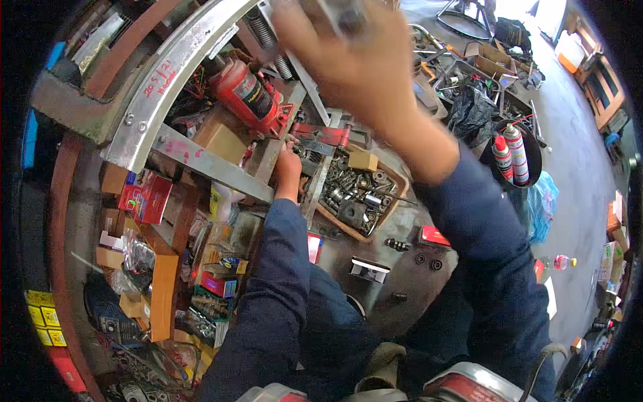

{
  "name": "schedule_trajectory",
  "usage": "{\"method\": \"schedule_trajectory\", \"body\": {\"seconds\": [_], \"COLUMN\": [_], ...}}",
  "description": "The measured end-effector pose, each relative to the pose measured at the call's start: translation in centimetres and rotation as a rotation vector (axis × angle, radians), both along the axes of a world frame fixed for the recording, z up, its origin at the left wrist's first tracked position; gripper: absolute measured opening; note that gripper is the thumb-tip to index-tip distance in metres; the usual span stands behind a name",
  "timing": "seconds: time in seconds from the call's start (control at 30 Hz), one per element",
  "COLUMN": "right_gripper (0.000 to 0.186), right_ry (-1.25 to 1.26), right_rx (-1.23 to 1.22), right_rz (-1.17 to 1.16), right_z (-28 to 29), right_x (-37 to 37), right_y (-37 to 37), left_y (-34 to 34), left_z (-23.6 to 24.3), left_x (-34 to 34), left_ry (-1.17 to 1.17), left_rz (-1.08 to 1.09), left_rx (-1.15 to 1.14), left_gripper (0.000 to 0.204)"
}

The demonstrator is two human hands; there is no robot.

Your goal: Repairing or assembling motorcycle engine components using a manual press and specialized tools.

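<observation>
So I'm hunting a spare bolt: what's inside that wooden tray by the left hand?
The wooden tray holds loose metal nuts, bolts and sockets plus a small tan block. Its bottom layer is covered.

The right hand (pixel 348 60) closes on a blurred piece of bright metal (pixel 345 17), smooth and shiny. Just beside the left hand (pixel 288 167) lie red-painted metal clamps (pixel 321 134) with a worn finish. Beyond that hand stands a glossy red bottle jack (pixel 248 97). Below the right hand, a matt wooden tray (pixel 358 191) holds greasy steel bolts and sockets. A dull, scratched aluminium rail (pixel 171 70) arcs left of both. The sleeves (pixel 274 301) are matt blue cloth.
</observation>
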State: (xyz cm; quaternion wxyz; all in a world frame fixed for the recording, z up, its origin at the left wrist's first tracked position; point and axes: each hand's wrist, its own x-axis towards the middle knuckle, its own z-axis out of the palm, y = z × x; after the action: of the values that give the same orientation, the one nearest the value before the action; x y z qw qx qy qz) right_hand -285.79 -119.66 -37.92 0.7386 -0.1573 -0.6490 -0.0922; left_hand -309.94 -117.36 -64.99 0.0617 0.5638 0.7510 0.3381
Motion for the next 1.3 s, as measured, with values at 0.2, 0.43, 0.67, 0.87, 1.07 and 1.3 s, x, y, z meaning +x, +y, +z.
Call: {"method": "schedule_trajectory", "body": {"seconds": [0.2, 0.43, 0.67, 0.87, 1.07, 1.3], "right_gripper": [0.024, 0.017, 0.015, 0.030, 0.030, 0.026], "right_ry": [0.240, 0.097, 0.199, 0.675, 0.027, 0.653], "right_rx": [-0.516, -0.356, -0.458, -0.774, -0.557, -1.056], "right_rz": [0.361, 0.134, 0.146, 0.545, 0.093, 0.459], "right_z": [-7.6, -4.6, -6.7, -11.1, 3.9, -15.7], "right_x": [-0.7, -1.8, -2.6, -1.6, -4.5, -0.9], "right_y": [-2.7, -0.2, -1.4, -4.7, 3.4, -5.2], "left_y": [0.5, -0.2, -0.4, -0.6, 1.1, 0.0], "left_z": [-0.6, -0.2, 0.4, 0.0, -2.5, -1.5], "left_x": [0.2, -0.1, 0.7, 0.9, -1.0, 0.1], "left_ry": [-0.214, -0.151, -0.244, -0.240, -0.164, -0.171], "left_rz": [0.077, 0.015, -0.067, 0.153, -0.101, 0.050], "left_rx": [0.067, -0.006, 0.227, -0.070, 0.258, 0.022], "left_gripper": [0.021, 0.021, 0.023, 0.021, 0.024, 0.020]}}
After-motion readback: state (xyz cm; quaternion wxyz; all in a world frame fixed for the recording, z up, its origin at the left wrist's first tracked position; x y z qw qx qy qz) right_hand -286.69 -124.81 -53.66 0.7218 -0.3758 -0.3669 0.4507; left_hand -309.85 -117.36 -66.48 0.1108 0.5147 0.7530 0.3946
